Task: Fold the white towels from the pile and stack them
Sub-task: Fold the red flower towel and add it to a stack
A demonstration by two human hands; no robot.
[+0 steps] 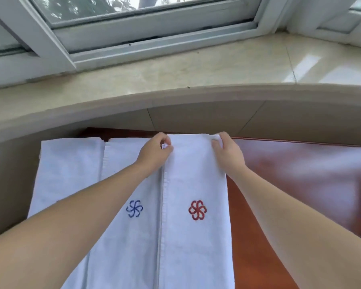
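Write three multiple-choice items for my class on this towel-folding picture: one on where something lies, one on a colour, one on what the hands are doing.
1. Where does the towel with the red emblem lie relative to the towel with the blue emblem?
A. To its right
B. To its left
C. Far apart on the windowsill

2. What colour is the table?
A. Green
B. Reddish brown
C. Black

3. What are the left hand and right hand doing?
A. Hanging idle off the table
B. Holding a cup
C. Pinching the far corners of the towel with the red emblem

Answers:
1 A: the red emblem sits right of the blue one, the towels side by side.
2 B: bare reddish-brown wood shows right of the towels.
3 C: each hand's fingers curl on a corner at the towel's far edge.
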